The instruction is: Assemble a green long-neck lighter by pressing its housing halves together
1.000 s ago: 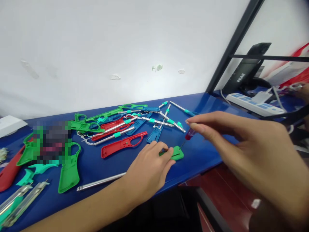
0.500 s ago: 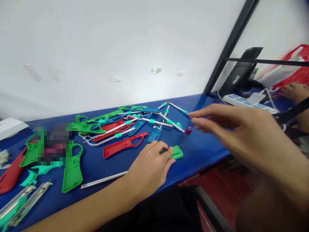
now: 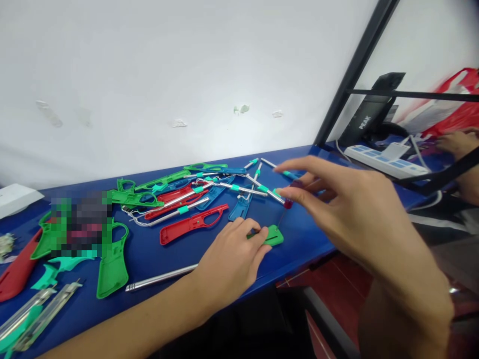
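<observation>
Blue worktop (image 3: 305,237) supports the green casing (image 3: 276,237) near its front edge, left hand (image 3: 232,255) closed over it; a screwdriver (image 3: 288,204) slants down to the casing's right end from the right hand (image 3: 346,207), thumb and forefinger parted, grip unclear.

The green casing (image 3: 276,238) is partly covered by the left grip (image 3: 232,254), the screwdriver (image 3: 288,203) by the right grip (image 3: 337,199). Its tip cannot be made out. Left of the left grip, a dark item (image 3: 86,224) is blurred; right of the right grip, a co-worker's arm (image 3: 468,172) is cut off.
</observation>
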`<move>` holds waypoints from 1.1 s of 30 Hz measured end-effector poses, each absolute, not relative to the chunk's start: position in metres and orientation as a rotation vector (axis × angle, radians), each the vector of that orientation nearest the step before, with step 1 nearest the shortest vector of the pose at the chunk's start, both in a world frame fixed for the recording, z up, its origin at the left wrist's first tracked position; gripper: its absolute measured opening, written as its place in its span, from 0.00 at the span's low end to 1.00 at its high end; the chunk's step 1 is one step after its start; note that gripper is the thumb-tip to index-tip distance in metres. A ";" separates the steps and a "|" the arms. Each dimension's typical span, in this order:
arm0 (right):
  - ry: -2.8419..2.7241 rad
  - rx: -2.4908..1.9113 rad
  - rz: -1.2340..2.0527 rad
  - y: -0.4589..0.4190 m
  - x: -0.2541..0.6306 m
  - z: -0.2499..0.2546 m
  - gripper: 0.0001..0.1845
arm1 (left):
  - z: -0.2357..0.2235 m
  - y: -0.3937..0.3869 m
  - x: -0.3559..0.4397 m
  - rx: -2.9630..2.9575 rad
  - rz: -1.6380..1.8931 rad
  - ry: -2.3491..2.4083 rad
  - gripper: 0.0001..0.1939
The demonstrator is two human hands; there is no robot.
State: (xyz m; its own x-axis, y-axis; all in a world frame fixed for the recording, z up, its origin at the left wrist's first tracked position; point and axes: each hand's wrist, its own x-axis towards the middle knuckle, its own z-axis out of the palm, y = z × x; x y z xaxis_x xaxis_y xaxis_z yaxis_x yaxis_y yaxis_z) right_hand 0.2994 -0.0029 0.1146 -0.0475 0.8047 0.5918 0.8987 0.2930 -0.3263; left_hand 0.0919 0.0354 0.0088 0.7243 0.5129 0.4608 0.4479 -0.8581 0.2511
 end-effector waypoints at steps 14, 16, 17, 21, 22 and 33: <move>-1.978 -1.422 0.089 -0.013 0.309 0.122 0.10 | 0.011 0.036 0.092 2.820 0.806 0.779 0.13; -1.937 -1.461 0.017 -0.011 0.304 0.122 0.08 | 0.011 0.036 0.092 2.820 0.803 0.779 0.14; -1.926 -1.479 -0.020 -0.010 0.302 0.122 0.08 | 0.011 0.036 0.092 2.820 0.803 0.779 0.14; -1.945 -1.498 -0.102 -0.001 0.297 0.119 0.06 | 0.010 0.036 0.092 2.822 0.809 0.783 0.13; -1.946 -1.500 -0.112 0.001 0.298 0.118 0.08 | 0.010 0.036 0.093 2.823 0.810 0.784 0.13; -1.973 -1.428 0.209 -0.009 0.321 0.123 0.15 | 0.009 0.036 0.092 2.843 0.800 0.796 0.13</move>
State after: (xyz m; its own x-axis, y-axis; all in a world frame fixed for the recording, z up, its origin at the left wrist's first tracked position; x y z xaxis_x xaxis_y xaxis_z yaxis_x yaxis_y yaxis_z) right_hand 0.3212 -0.0094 0.1230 -0.1643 0.8878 0.4300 0.7779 0.3846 -0.4969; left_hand 0.0925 0.0357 0.0092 0.7279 0.5049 0.4640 0.4615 -0.8612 0.2130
